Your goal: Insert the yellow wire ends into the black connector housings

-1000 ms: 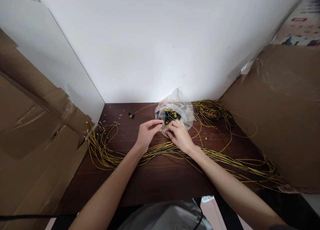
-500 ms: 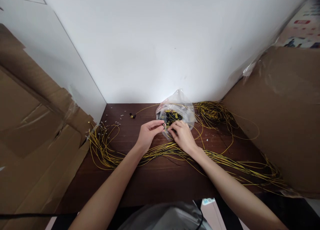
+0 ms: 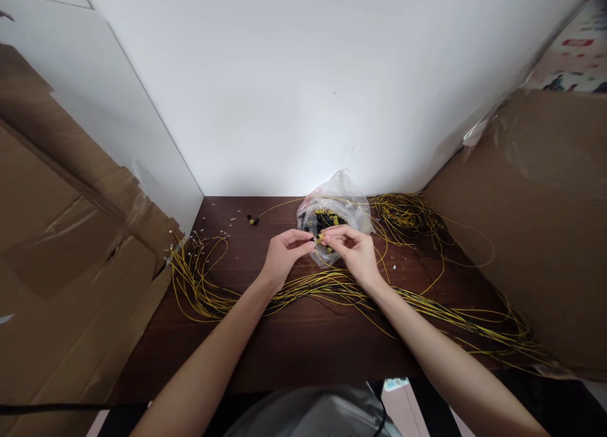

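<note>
By the clear plastic bag [image 3: 348, 187], our left hand [image 3: 282, 258] pinches a small black piece [image 3: 313, 239], our right hand [image 3: 356, 255] a yellow piece [image 3: 322, 237]; though tiny in view, both seem light and stiff, best held by their edges.

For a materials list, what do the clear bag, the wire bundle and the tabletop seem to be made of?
Clear bag: thin, glossy plastic film, judging by its see-through wrinkles and highlights.
Wire bundle: probably plastic-insulated, from the smooth yellow and black coats; what's inside can't be seen.
Tabletop: dark brown, streaky grain, slight sheen; wood or wood-look laminate.
</note>
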`<state>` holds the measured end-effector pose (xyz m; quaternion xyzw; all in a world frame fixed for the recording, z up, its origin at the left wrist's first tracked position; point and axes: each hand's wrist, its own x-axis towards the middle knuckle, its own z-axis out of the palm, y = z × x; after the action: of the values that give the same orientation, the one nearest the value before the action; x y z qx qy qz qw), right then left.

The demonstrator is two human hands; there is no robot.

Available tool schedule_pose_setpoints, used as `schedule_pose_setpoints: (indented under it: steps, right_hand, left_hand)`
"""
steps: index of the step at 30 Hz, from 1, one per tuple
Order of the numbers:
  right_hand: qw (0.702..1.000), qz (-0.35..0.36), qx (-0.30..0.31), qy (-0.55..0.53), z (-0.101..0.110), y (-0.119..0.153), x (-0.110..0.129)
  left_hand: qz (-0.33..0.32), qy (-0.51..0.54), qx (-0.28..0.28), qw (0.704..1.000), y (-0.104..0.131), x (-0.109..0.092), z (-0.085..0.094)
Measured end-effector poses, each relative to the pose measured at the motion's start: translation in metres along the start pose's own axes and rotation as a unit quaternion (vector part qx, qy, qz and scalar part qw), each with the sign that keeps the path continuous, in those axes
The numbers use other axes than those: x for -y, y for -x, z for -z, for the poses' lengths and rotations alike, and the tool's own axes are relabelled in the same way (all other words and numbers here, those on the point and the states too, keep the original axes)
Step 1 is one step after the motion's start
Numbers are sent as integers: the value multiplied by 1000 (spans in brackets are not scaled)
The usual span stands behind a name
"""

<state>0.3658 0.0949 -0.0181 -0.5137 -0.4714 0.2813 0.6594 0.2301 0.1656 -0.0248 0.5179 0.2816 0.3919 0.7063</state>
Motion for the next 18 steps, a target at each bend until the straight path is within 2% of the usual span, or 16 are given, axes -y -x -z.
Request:
schedule_pose_setpoints:
  steps: [18]
  right_hand:
    - [994,51,21,89,-3,5,1]
  left_hand:
    - [-19,-47,-13,999,3,-2,-2]
